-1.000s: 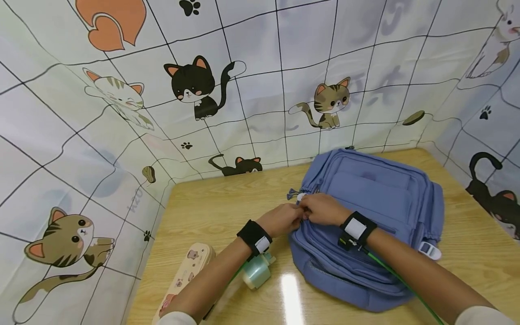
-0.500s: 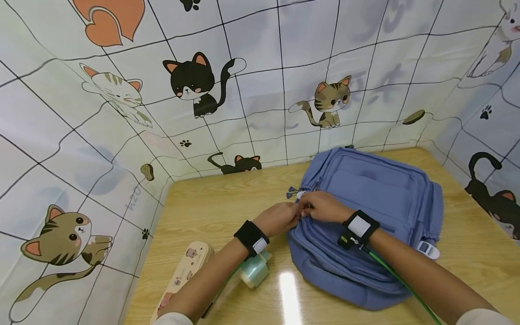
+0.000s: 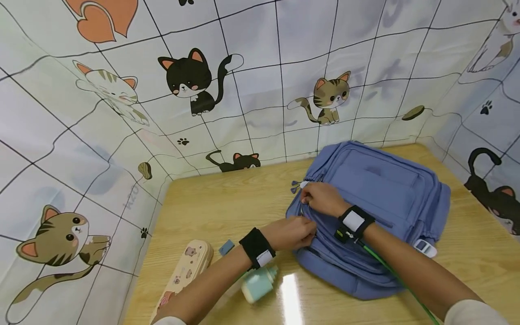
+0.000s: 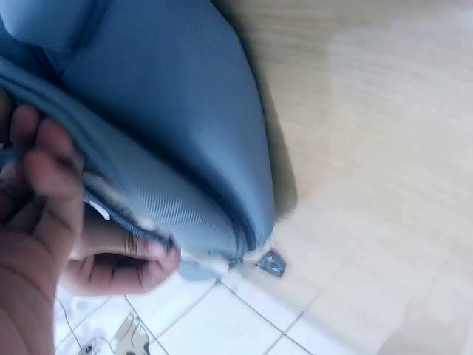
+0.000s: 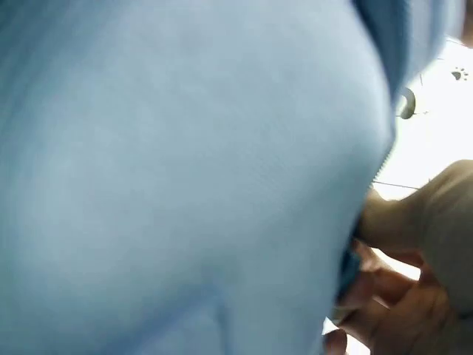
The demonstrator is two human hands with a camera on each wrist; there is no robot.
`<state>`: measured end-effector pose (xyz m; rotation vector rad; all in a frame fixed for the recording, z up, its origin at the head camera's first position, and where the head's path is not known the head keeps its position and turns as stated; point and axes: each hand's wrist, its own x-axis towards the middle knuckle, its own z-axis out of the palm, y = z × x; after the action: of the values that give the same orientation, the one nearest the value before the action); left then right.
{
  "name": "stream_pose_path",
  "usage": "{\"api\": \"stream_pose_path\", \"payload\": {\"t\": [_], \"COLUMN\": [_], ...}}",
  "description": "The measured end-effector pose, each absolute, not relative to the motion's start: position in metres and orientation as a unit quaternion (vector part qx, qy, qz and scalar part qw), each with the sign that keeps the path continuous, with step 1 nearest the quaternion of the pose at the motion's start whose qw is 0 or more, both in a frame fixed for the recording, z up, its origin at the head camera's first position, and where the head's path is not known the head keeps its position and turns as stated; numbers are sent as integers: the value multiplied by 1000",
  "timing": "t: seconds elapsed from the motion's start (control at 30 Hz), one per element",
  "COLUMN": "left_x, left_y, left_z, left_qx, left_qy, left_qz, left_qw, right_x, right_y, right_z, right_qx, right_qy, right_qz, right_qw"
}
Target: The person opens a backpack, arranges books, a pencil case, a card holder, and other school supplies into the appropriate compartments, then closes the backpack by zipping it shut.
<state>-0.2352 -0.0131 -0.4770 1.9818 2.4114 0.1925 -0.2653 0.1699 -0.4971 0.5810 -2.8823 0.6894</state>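
Two-handed grip: L hand (image 3: pixel 289 232) & R hand (image 3: pixel 322 198) pinched edge of blue backpack (image 3: pixel 373 180) (zipper (image 5: pixel 382 166) adj.); slack there could've caused a snag/jam.

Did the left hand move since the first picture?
Yes. The left hand has moved toward the person, farther from the back edge of the table.

Backpack (image 5: pixel 192 163): blurred in the right wrist view
Cream case (image 3: pixel 190 264): partly behind left forearm (image 3: pixel 215 284)
Heart print (image 3: pixel 96 25): cut off above
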Motion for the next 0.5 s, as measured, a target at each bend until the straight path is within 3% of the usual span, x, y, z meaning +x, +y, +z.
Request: {"api": "stream_pose_path", "payload": {"t": [0.5], "left_x": [-225], "left_y": [2], "left_z": [-467], "left_qx": [617], "left_qy": [776], "left_qz": [103], "left_qw": [81], "right_x": [-265], "right_y": [175], "right_z": [-493], "right_qx": [188], "right_qy": [-947], "right_qz": [259], "right_qw": [29]}}
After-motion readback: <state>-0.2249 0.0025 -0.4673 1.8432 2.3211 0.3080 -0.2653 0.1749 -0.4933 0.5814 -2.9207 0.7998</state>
